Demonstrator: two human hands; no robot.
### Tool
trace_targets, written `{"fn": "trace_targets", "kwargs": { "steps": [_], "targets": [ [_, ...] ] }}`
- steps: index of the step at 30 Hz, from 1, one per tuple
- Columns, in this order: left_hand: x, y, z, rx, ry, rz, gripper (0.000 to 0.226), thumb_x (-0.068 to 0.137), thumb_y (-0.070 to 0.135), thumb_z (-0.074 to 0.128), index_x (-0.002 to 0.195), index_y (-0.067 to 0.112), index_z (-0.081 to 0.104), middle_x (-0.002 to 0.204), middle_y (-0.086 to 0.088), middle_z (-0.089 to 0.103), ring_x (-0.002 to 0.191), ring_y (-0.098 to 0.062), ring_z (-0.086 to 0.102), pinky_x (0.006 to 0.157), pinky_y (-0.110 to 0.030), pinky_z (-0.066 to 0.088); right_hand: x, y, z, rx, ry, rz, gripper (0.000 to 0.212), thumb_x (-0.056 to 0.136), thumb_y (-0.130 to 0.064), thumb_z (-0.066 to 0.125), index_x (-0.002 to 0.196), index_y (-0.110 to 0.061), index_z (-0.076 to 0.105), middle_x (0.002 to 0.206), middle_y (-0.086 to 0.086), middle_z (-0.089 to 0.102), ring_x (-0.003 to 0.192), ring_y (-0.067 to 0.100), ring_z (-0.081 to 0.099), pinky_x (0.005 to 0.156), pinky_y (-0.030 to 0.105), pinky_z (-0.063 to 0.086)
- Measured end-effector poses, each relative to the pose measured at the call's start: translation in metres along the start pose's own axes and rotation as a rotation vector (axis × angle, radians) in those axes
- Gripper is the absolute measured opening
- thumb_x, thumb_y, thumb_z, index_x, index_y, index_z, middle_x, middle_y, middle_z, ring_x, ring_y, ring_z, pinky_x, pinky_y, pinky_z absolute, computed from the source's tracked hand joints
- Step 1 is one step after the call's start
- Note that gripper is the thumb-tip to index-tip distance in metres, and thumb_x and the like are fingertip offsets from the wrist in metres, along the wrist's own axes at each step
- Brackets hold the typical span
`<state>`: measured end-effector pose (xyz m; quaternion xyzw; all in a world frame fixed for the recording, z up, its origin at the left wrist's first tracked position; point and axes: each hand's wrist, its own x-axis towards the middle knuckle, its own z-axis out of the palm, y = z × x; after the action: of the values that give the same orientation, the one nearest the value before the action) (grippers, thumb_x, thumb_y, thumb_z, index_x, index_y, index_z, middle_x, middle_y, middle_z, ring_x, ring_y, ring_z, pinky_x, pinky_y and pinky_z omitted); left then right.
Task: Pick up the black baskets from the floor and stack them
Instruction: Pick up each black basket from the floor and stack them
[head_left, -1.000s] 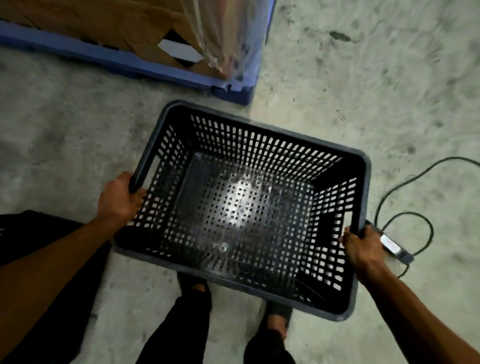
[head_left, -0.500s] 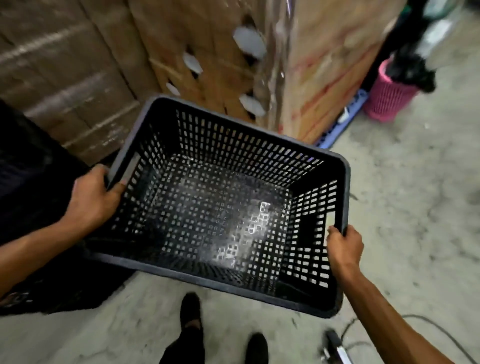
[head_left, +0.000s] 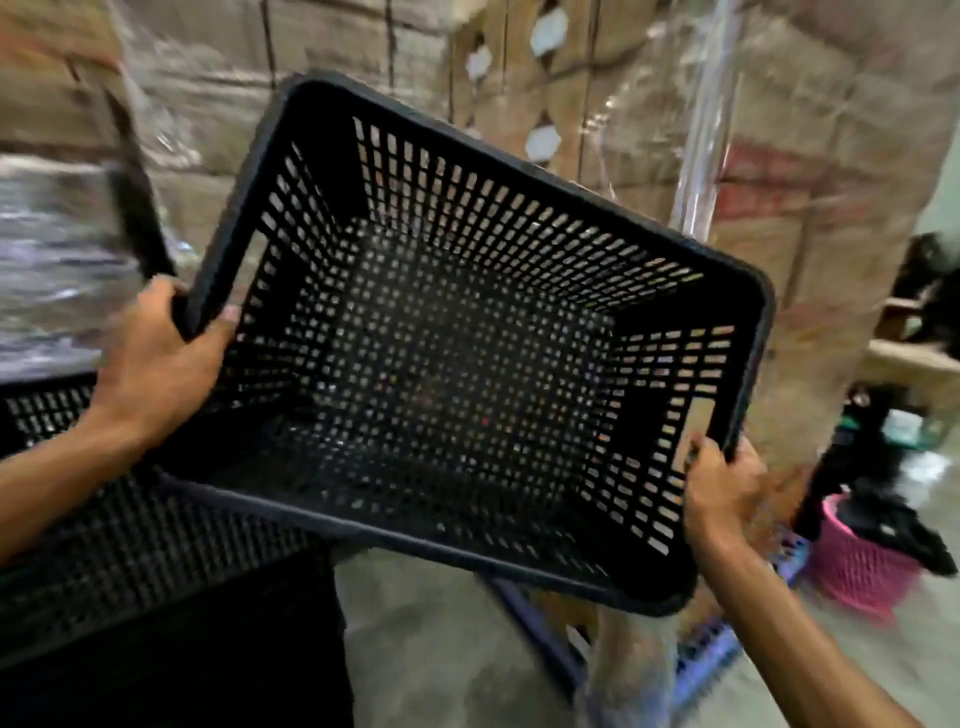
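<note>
Grip, left: fingers (head_left: 228, 316) curled over the rim of the short end wall, closed on it; left hand (head_left: 156, 358) beneath, wrist bent.

Grip, right: right hand (head_left: 722, 483) closed around the rim above the handle slot of the opposite end wall; the fingertips themselves are blurred.

Item: black basket (head_left: 467, 364), rectangular, plastic, lattice floor and walls, solid rolled rim. Held in the air between both hands, tilted with the open top toward the wearer and the far wall raised. Empty.

Handling, judged: light for its bulk, since it is mostly holes; stiff enough to keep its shape when carried by the two ends; not fragile. The smooth rim could slip in a loose grasp, so the rims at the end-wall handle slots are the best places to hold.

Destination, judged: stack of black baskets (head_left: 104, 545), lower left, just below and beside the held one, partly overlapped by it in this view. Contact cannot be told.

Surroundings: wrapped cardboard boxes (head_left: 779, 182) behind; pink basket (head_left: 857, 571) on the floor, far right.
</note>
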<state>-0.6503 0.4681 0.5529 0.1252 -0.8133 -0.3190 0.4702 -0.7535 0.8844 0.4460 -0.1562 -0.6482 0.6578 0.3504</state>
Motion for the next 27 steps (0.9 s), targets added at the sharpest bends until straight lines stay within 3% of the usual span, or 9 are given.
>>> {"fn": "trace_targets", "kwargs": {
  "steps": [3, 5, 8, 11, 17, 20, 22, 25, 27],
  "targets": [
    [0.039, -0.010, -0.042, -0.019, 0.074, -0.051, 0.046, 0.077, 0.062, 0.056, 0.089, 0.018, 0.051, 0.088, -0.019, 0.066, 0.082, -0.038, 0.064, 0.071, -0.049, 0.052, -0.016, -0.048, 0.042, 0.040, -0.039, -0.062, 0.012, 0.081, -0.017, 0.051, 0.070, -0.014, 0.057, 0.059, 0.001, 0.052, 0.053, 0.018, 0.046, 0.058, 0.039, 0.040],
    [0.062, -0.017, -0.073, 0.004, 0.164, -0.023, 0.035, 0.081, 0.052, 0.057, 0.088, 0.018, 0.050, 0.088, -0.021, 0.065, 0.083, -0.038, 0.062, 0.071, -0.047, 0.049, -0.028, -0.074, 0.078, 0.103, -0.084, -0.101, 0.012, 0.082, -0.017, 0.051, 0.075, -0.014, 0.061, 0.064, 0.002, 0.054, 0.057, 0.019, 0.049, 0.057, 0.035, 0.042],
    [0.086, -0.025, -0.110, 0.025, 0.239, 0.021, 0.022, 0.086, 0.035, 0.059, 0.089, 0.015, 0.050, 0.083, -0.017, 0.056, 0.076, -0.031, 0.054, 0.066, -0.040, 0.040, -0.047, -0.106, 0.131, 0.219, -0.154, -0.138, 0.018, 0.081, -0.012, 0.051, 0.064, -0.016, 0.055, 0.056, -0.007, 0.050, 0.047, 0.004, 0.048, 0.052, 0.028, 0.041],
    [0.103, -0.040, -0.141, -0.006, 0.284, 0.058, 0.022, 0.087, 0.028, 0.060, 0.097, 0.010, 0.054, 0.084, -0.013, 0.056, 0.077, -0.025, 0.051, 0.063, -0.034, 0.036, -0.066, -0.136, 0.178, 0.263, -0.246, -0.198, 0.012, 0.085, -0.005, 0.047, 0.076, -0.009, 0.053, 0.060, 0.000, 0.045, 0.051, 0.005, 0.045, 0.043, 0.018, 0.036],
    [0.152, -0.098, -0.200, 0.027, 0.403, -0.003, 0.022, 0.080, 0.028, 0.066, 0.091, 0.010, 0.060, 0.081, -0.010, 0.063, 0.076, -0.027, 0.059, 0.065, -0.033, 0.042, -0.098, -0.182, 0.274, 0.196, -0.517, -0.294, 0.009, 0.085, -0.012, 0.050, 0.082, -0.013, 0.058, 0.072, 0.007, 0.054, 0.064, 0.022, 0.050, 0.052, 0.031, 0.040],
    [0.167, -0.118, -0.214, 0.027, 0.424, -0.088, 0.021, 0.077, 0.025, 0.069, 0.091, 0.010, 0.064, 0.082, -0.011, 0.065, 0.076, -0.026, 0.059, 0.068, -0.035, 0.045, -0.101, -0.201, 0.315, 0.114, -0.633, -0.356, 0.014, 0.086, -0.007, 0.052, 0.097, -0.005, 0.060, 0.083, 0.016, 0.058, 0.068, 0.025, 0.052, 0.058, 0.033, 0.042],
    [0.177, -0.134, -0.223, 0.018, 0.386, -0.124, 0.017, 0.075, 0.020, 0.070, 0.089, 0.012, 0.064, 0.084, -0.015, 0.067, 0.078, -0.030, 0.062, 0.072, -0.039, 0.050, -0.104, -0.208, 0.343, 0.021, -0.674, -0.392, 0.015, 0.084, -0.006, 0.053, 0.095, 0.000, 0.062, 0.085, 0.018, 0.062, 0.072, 0.028, 0.055, 0.063, 0.039, 0.044],
    [0.189, -0.150, -0.231, 0.036, 0.354, -0.222, 0.011, 0.075, 0.012, 0.071, 0.074, 0.015, 0.060, 0.071, -0.010, 0.061, 0.070, -0.027, 0.059, 0.063, -0.034, 0.048, -0.105, -0.216, 0.384, -0.152, -0.722, -0.400, 0.011, 0.076, -0.014, 0.059, 0.076, -0.004, 0.064, 0.078, 0.022, 0.065, 0.072, 0.038, 0.062, 0.065, 0.046, 0.051],
    [0.197, -0.153, -0.230, 0.050, 0.326, -0.310, 0.022, 0.078, 0.007, 0.069, 0.064, 0.015, 0.054, 0.063, -0.007, 0.053, 0.055, -0.021, 0.055, 0.051, -0.027, 0.044, -0.102, -0.219, 0.415, -0.234, -0.761, -0.382, 0.013, 0.073, -0.016, 0.063, 0.075, -0.004, 0.065, 0.077, 0.023, 0.065, 0.073, 0.039, 0.063, 0.065, 0.044, 0.051]
  ]
}}
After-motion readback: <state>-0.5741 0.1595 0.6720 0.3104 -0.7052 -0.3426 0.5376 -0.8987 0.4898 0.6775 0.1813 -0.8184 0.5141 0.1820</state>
